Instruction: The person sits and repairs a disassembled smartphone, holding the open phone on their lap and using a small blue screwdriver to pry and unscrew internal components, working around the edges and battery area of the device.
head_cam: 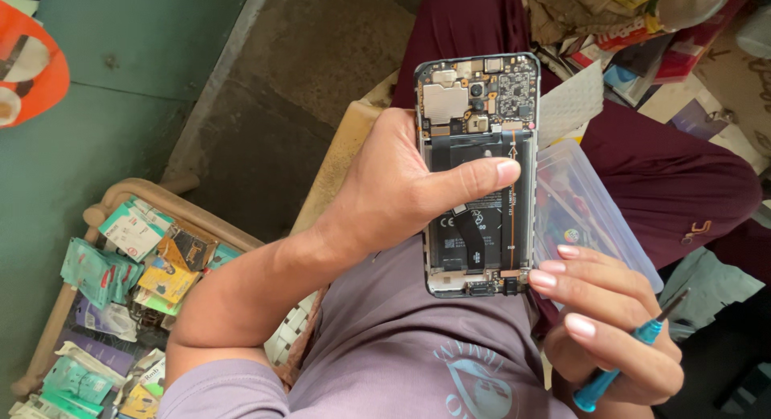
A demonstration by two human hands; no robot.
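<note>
two hands on an opened phone

left hand (385,190) grips the opened phone (478,174) from its left edge, thumb laid across the black battery and the other fingers hidden behind the body. the phone stands upright in the middle of the view, back cover off, above the person's lap. its circuit board with metal shields and a camera module fills the top part; the battery takes the middle; a small board sits at the bottom end.

right hand (610,322) is half curled at the phone's lower right corner, fingertips touching or just beside that corner. it holds a blue-handled screwdriver (622,363) tucked in the palm, dark shaft pointing up and to the right, away from the phone.

just behind the phone on the right lies a clear plastic box (598,218) with small coloured items inside, resting on a maroon-clad leg (675,178). a white perforated sheet (572,104) sits near the phone's top right corner. below, the person's lilac shirt (393,355) fills the foreground. far left, a woven cane tray (152,192) holds many small packets (132,266) in green, orange and white, well apart from the hands.
</note>
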